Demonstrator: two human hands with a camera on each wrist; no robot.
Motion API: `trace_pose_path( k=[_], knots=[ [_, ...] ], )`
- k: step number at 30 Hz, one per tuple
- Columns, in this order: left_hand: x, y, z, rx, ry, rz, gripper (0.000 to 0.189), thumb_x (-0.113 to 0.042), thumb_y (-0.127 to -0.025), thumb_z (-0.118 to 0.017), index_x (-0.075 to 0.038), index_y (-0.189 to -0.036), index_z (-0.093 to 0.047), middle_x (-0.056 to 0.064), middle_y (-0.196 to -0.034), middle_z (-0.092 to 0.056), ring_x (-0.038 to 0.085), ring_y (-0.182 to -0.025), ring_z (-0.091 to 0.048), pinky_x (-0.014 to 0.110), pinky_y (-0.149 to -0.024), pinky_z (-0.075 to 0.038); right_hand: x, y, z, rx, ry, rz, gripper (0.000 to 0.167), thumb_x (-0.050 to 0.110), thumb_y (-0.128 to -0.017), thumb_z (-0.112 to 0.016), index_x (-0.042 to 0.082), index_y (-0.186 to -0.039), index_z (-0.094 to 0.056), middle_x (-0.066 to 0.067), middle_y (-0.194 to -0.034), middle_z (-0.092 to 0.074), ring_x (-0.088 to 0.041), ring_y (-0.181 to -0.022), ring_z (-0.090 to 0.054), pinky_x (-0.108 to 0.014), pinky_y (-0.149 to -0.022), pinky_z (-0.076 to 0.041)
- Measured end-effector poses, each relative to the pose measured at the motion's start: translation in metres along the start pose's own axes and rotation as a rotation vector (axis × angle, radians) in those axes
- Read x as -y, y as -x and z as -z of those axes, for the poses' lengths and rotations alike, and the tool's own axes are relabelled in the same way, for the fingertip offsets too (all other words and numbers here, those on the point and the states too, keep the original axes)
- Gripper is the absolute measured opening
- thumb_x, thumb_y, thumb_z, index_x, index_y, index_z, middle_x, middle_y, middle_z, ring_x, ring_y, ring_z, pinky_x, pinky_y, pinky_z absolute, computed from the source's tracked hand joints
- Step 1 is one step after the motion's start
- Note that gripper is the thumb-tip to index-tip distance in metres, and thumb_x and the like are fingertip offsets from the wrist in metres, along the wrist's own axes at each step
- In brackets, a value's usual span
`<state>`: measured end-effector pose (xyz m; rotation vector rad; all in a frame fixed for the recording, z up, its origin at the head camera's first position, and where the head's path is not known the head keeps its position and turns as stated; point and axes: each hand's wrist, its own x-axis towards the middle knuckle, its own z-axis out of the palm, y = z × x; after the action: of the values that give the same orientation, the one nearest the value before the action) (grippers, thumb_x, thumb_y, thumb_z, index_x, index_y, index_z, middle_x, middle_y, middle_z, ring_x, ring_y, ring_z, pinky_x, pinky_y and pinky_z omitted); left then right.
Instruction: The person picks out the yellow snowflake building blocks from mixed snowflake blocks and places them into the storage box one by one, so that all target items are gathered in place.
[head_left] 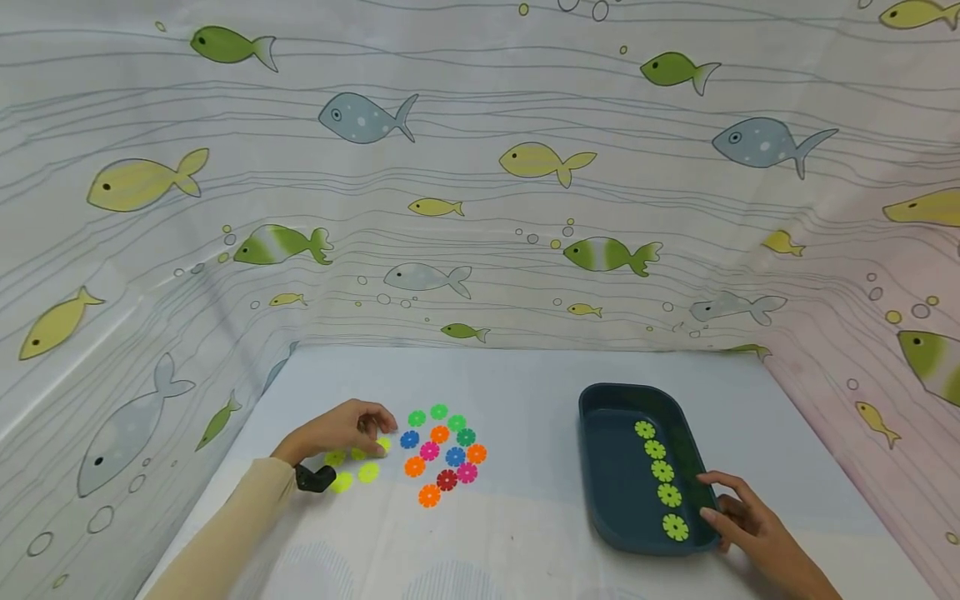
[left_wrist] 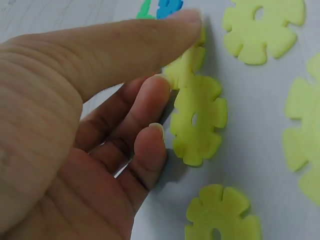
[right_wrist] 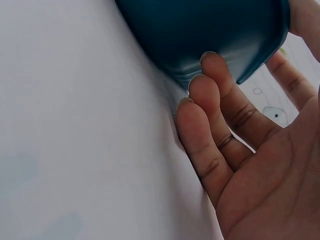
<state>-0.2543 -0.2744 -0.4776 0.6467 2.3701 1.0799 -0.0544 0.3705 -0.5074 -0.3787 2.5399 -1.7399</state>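
My left hand is low over a group of yellow flower-shaped notched discs at the left. Its thumb and forefinger stand apart around one yellow disc, the thumb tip overlapping it. In the left wrist view the other fingers bend loosely beside another yellow disc. At the right, my right hand grips the near right rim of a dark blue tray, fingers against its outer wall. Inside, several yellow-green discs form a row along the tray's right side.
Between the hand and tray, nearer the left, lies a cluster of green, blue, orange, pink and red discs on the white table. A fish-patterned sheet rises around the back and sides. A black wrist device sits on the left wrist.
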Motion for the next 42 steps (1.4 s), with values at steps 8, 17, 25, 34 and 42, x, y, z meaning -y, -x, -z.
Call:
trace_pose_path(
  k=[8, 17, 25, 34, 42],
  knots=[
    [-0.001, 0.000, 0.003, 0.007, -0.038, 0.014, 0.027, -0.018, -0.083, -0.088, -0.012, -0.106, -0.075, 0.005, -0.093, -0.067, 0.025, -0.084, -0.058, 0.027, -0.072, -0.051, 0.000, -0.001, 0.002, 0.003, 0.001, -0.001, 0.048, 0.000, -0.106, -0.052, 0.004, -0.150, -0.033, -0.005, -0.074, -0.052, -0.025, -0.061, -0.055, -0.036, -0.059, -0.055],
    [-0.004, 0.004, 0.004, -0.004, -0.057, 0.002, 0.023, -0.022, -0.084, -0.088, -0.013, -0.099, -0.073, 0.003, -0.087, -0.065, 0.021, -0.080, -0.058, 0.027, -0.071, -0.051, 0.001, 0.000, 0.001, 0.000, 0.000, -0.006, 0.048, 0.001, -0.106, -0.053, 0.003, -0.150, -0.033, -0.005, -0.075, -0.052, -0.025, -0.062, -0.055, -0.037, -0.058, -0.055],
    [-0.008, 0.008, 0.002, -0.009, -0.070, -0.014, 0.023, -0.021, -0.084, -0.087, -0.013, -0.099, -0.072, 0.003, -0.085, -0.064, 0.021, -0.078, -0.057, 0.027, -0.068, -0.049, 0.000, 0.000, -0.002, 0.001, 0.013, -0.023, 0.047, 0.001, -0.106, -0.053, 0.002, -0.148, -0.033, -0.004, -0.074, -0.053, -0.025, -0.060, -0.056, -0.036, -0.059, -0.055],
    [-0.015, 0.004, 0.000, -0.017, -0.077, -0.039, 0.018, -0.023, -0.088, -0.084, -0.015, -0.102, -0.075, 0.000, -0.090, -0.070, 0.020, -0.076, -0.062, 0.029, -0.070, -0.052, 0.004, -0.002, 0.000, -0.014, 0.022, -0.063, 0.047, 0.005, -0.106, -0.055, 0.006, -0.149, -0.034, -0.007, -0.075, -0.052, -0.025, -0.062, -0.057, -0.036, -0.060, -0.055],
    [-0.019, 0.003, -0.002, -0.037, -0.006, -0.038, 0.029, -0.023, -0.094, -0.077, -0.010, -0.119, -0.072, 0.002, -0.106, -0.071, 0.023, -0.093, -0.064, 0.027, -0.083, -0.054, 0.005, 0.001, -0.002, -0.020, 0.018, -0.088, 0.049, 0.007, -0.106, -0.056, 0.006, -0.149, -0.034, -0.007, -0.076, -0.052, -0.026, -0.064, -0.057, -0.036, -0.061, -0.055]
  ],
)
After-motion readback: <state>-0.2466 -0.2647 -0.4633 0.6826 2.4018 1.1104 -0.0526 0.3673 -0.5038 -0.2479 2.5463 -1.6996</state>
